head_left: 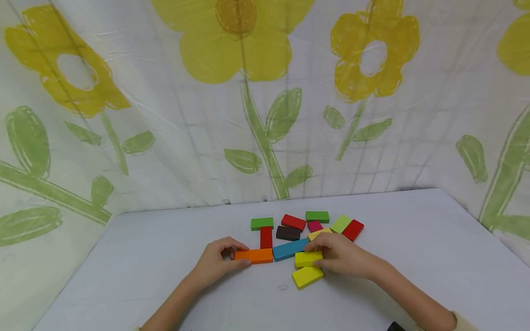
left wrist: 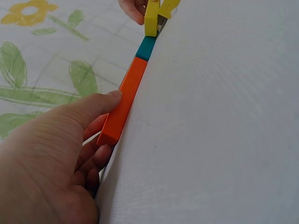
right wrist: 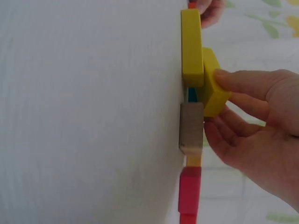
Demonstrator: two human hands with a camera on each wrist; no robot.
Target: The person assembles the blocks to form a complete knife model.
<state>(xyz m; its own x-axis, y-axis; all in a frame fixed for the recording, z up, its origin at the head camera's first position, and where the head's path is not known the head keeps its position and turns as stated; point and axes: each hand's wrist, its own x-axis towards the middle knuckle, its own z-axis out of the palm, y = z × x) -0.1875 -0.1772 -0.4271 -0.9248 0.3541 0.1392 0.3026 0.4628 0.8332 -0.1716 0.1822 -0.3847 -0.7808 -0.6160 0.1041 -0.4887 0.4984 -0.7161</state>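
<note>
My left hand [head_left: 213,264] pinches the left end of an orange block [head_left: 256,256], thumb on its near side, as the left wrist view also shows. A blue block [head_left: 290,249] lies angled beside the orange one's right end. In my right hand [head_left: 341,255], thumb and fingers grip a yellow block [head_left: 305,259], raised off the table and tilted in the right wrist view [right wrist: 215,84]. Just in front of it lies a second yellow block [head_left: 308,277]. A greyish-brown block [right wrist: 191,126] sits near the right fingers; the hand hides it in the head view.
Behind the hands lie a red block [head_left: 266,237], a green block [head_left: 262,224], a dark brown block [head_left: 288,233], another green block [head_left: 317,217], a light green block [head_left: 341,224] and a pale yellow block [head_left: 318,234]. A flowered curtain [head_left: 178,174] hangs behind the white table [head_left: 145,257].
</note>
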